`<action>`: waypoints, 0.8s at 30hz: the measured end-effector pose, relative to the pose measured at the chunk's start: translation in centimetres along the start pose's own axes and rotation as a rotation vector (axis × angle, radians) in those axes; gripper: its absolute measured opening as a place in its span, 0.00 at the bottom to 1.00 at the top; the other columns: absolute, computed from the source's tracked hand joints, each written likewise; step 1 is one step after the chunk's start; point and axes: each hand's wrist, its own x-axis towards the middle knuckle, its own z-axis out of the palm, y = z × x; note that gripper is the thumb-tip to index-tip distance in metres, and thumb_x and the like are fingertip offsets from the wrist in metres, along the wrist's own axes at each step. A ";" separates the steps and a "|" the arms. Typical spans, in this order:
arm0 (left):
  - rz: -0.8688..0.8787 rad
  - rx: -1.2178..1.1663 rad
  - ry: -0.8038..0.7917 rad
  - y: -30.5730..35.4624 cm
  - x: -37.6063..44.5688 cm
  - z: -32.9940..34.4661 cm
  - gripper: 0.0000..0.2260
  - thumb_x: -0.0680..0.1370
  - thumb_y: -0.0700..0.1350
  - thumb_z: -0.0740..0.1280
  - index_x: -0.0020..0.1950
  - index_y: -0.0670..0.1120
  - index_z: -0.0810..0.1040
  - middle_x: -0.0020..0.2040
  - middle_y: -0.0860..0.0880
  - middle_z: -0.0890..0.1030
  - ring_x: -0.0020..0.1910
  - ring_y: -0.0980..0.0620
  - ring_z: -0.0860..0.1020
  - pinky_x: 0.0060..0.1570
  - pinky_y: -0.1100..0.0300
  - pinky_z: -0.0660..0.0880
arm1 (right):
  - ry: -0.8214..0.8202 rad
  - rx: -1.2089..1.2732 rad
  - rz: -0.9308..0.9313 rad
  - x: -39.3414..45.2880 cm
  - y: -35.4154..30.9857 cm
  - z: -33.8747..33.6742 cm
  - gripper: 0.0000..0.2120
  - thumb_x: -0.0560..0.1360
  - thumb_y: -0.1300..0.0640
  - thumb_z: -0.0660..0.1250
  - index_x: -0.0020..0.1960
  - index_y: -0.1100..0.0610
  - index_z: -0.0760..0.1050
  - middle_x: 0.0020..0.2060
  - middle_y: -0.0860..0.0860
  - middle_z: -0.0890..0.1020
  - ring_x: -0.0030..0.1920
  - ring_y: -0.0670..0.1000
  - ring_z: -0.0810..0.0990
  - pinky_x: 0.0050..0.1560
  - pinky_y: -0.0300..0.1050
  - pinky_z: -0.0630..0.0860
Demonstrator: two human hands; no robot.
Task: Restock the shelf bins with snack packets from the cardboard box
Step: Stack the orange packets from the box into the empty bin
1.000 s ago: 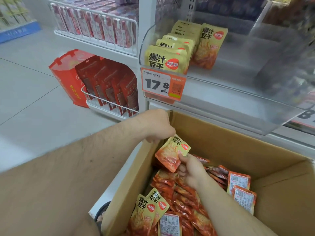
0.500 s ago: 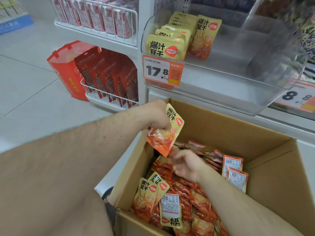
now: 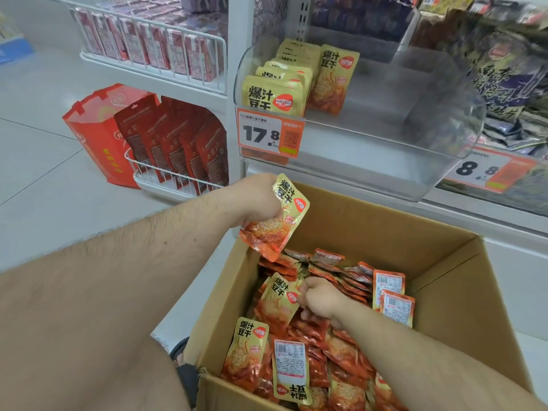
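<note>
An open cardboard box (image 3: pixel 462 307) holds several yellow-and-orange snack packets (image 3: pixel 341 363). My left hand (image 3: pixel 258 200) grips one such packet (image 3: pixel 277 221) above the box's far left corner. Inside the box, my right hand (image 3: pixel 320 301) pinches another packet (image 3: pixel 280 301) by its top edge, lifted a little off the pile. Above the box, a clear plastic shelf bin (image 3: pixel 439 149) with a 17.8 price tag (image 3: pixel 269 133) holds a row of the same packets (image 3: pixel 275 93) at its left side; the rest of the bin is bare.
Left of the bin, white wire racks hold red packets (image 3: pixel 175 143) and red cartons (image 3: pixel 154 46). A red gift bag (image 3: pixel 95 134) stands on the tiled floor. Dark snack packets (image 3: pixel 510 84) fill the bin to the right, over an 8.8 price tag (image 3: pixel 480 170).
My right hand passed a packet up to my left hand, which now grips it. The right hand then dropped back into the box and pinched another packet.
</note>
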 end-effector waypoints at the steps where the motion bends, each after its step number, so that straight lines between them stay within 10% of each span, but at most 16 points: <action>1: 0.000 -0.024 0.008 0.1 0.0 -0.1 0.14 0.79 0.37 0.67 0.62 0.48 0.73 0.47 0.49 0.80 0.39 0.50 0.78 0.34 0.61 0.71 | 0.048 0.002 -0.051 -0.6 -0.2 -1.7 0.11 0.79 0.67 0.60 0.40 0.55 0.67 0.29 0.54 0.74 0.27 0.50 0.75 0.27 0.41 0.64; 12: -0.049 -0.381 0.008 0.7 0.4 0.5 0.16 0.81 0.39 0.62 0.67 0.50 0.73 0.53 0.45 0.83 0.44 0.48 0.75 0.40 0.57 0.67 | 0.202 0.551 -0.441 -8.5 -7.9 -9.6 0.09 0.82 0.67 0.56 0.45 0.59 0.71 0.27 0.56 0.75 0.25 0.50 0.71 0.31 0.45 0.63; 18: -0.024 -0.615 0.063 3.0 -0.6 1.8 0.23 0.83 0.57 0.52 0.75 0.50 0.67 0.73 0.51 0.70 0.71 0.45 0.68 0.73 0.44 0.62 | 0.447 0.474 -0.466 -10.4 -10.9 -9.9 0.08 0.81 0.64 0.60 0.44 0.59 0.73 0.25 0.53 0.76 0.24 0.46 0.72 0.28 0.39 0.67; 20: 0.037 -0.618 0.025 3.5 -1.4 1.7 0.25 0.81 0.63 0.54 0.72 0.51 0.69 0.70 0.54 0.72 0.69 0.48 0.71 0.71 0.47 0.65 | 0.486 0.489 -0.478 -10.6 -11.4 -10.0 0.06 0.81 0.65 0.61 0.46 0.61 0.74 0.24 0.51 0.76 0.22 0.46 0.71 0.27 0.37 0.68; 24: 0.256 -0.586 -0.034 3.8 -2.3 1.4 0.04 0.81 0.42 0.67 0.51 0.51 0.78 0.49 0.48 0.86 0.52 0.47 0.84 0.59 0.45 0.78 | 0.544 0.563 -0.514 -11.3 -12.7 -10.2 0.03 0.80 0.62 0.65 0.52 0.61 0.73 0.29 0.51 0.77 0.22 0.44 0.72 0.29 0.39 0.70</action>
